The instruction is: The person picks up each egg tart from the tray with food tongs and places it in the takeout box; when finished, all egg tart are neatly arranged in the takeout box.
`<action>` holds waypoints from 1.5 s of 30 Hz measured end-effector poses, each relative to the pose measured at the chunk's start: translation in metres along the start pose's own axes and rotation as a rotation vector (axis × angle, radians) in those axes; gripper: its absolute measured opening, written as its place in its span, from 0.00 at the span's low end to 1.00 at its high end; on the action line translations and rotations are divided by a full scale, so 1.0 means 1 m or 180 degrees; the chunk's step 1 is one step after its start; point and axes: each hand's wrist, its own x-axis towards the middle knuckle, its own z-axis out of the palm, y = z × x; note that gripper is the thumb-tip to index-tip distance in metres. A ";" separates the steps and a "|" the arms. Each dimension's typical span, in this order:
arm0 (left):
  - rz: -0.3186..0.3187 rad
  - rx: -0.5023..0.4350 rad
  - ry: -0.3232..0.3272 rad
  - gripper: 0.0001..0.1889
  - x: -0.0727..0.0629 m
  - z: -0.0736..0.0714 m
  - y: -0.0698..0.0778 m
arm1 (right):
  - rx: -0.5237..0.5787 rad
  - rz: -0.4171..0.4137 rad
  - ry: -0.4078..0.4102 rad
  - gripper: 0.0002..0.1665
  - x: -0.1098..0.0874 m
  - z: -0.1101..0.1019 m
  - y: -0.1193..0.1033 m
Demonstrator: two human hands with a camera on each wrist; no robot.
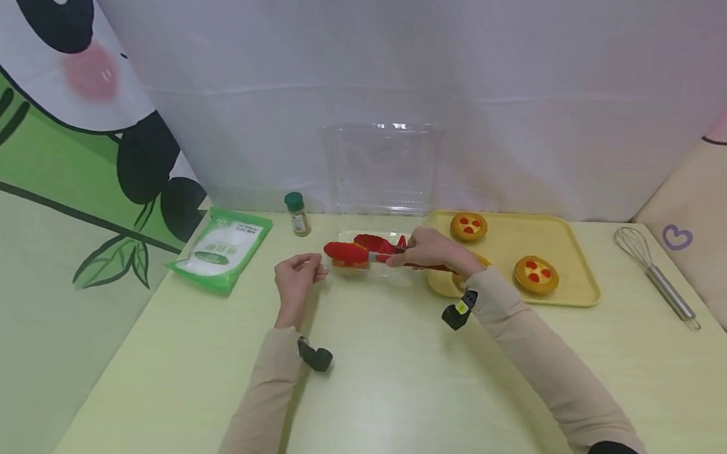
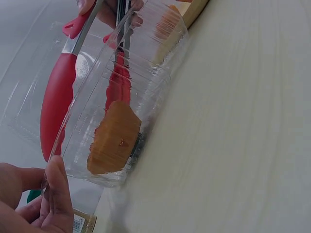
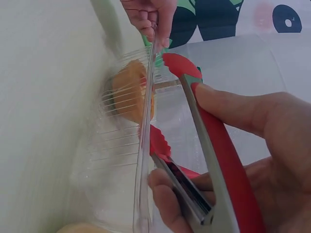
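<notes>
I have the left hand [image 1: 294,275] pinching the rim of a clear plastic clamshell container [image 3: 116,155], thumb against fingers at its left end. The right hand [image 1: 431,250] grips red-and-steel tongs [image 3: 221,150] by the handles, just over the container's right part. The tongs are spread: one red tip sits inside the container close to a tart [image 2: 116,141], the other above the rim. That tart lies in the container's left end; I cannot tell whether the inner tip touches it. From the head view the upper tip hides part of the tart, and in both wrist views I see it through the ribbed clear wall.

Behind the container its lid [image 1: 382,166] stands raised before a white curtain [image 1: 373,61]. Right beside the container, to its right, is a yellow tray [image 1: 506,246] bearing three tarts with red toppings; the right hand and sleeve [image 1: 520,327] cover much of the one closest to the container. Farther right of the container lies a steel whisk [image 1: 657,276]. Left of the container and slightly back stands a green-capped seasoning jar [image 1: 298,216], and farther left a green-and-white bag [image 1: 220,249].
</notes>
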 end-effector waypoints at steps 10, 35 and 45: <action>0.0028 -0.0074 0.0005 0.12 0.003 0.003 -0.001 | 0.0068 -0.0041 0.0499 0.26 -0.020 -0.009 0.010; 0.0027 -0.0116 -0.0006 0.12 0.007 -0.003 -0.004 | 0.0437 -0.0083 0.1462 0.32 -0.121 -0.013 0.095; 0.0062 -0.0023 -0.0027 0.12 0.002 -0.006 0.002 | 0.0248 0.0198 0.1553 0.39 -0.162 -0.018 0.130</action>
